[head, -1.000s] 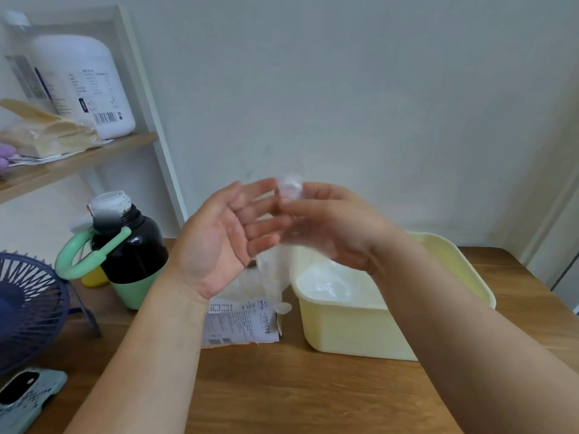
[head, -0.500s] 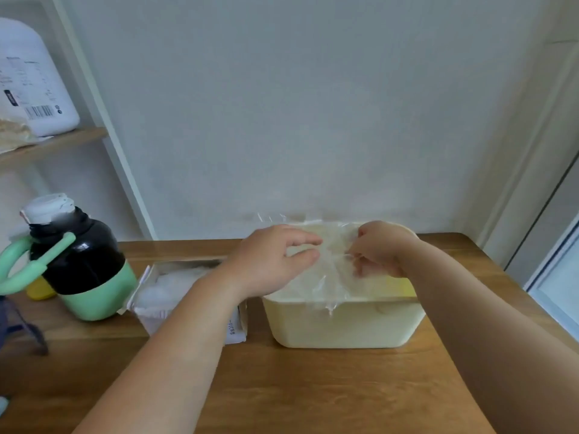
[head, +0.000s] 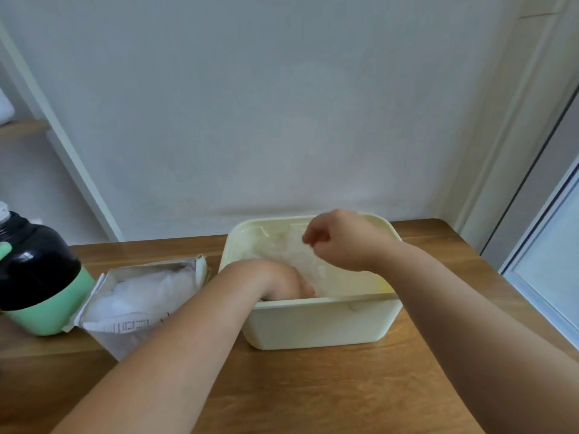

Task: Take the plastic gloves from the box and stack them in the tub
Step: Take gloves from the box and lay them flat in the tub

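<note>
Right hand (head: 341, 242): fingers (head: 315, 236) curled, seemingly pinching glove (head: 308, 264) to lay it flat.
Left hand (head: 275, 278): inside tub (head: 313, 324); we cannot see its fingers.

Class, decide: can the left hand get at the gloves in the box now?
Probably yes: the box lies open beside the tub where the left hand is, and nothing covers its gloves.

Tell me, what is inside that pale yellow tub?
Crumpled clear plastic gloves lie in the tub, the top one pinched by the right hand above. The left hand reaches in too; the near wall hides its fingers and the tub's bottom.
</note>
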